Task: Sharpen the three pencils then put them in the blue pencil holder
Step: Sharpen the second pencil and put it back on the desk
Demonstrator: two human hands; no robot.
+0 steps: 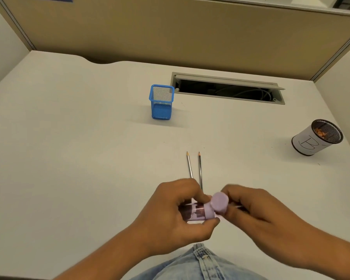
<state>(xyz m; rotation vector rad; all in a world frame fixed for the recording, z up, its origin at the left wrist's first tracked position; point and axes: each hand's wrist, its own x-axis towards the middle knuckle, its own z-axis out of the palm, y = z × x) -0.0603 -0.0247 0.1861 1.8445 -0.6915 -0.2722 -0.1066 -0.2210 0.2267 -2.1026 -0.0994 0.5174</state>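
Note:
My left hand [171, 215] grips a lilac pencil sharpener [208, 209] with a clear shavings chamber, held sideways over the desk's near edge. My right hand [255, 211] is closed on a pencil [235, 206] whose tip end goes into the sharpener's round cap; only a short bit of its shaft shows between the fingers. Two other pencils [189, 165] [200, 168] lie side by side on the desk just beyond my hands, points facing away. The blue mesh pencil holder [161, 103] stands upright farther back, with nothing visible inside.
A round mesh cup [316, 137] wrapped in white paper marked "B" stands at the right, holding shavings. An open cable slot [226, 88] with wires runs along the back of the white desk [69, 138]. Beige partition walls enclose the desk.

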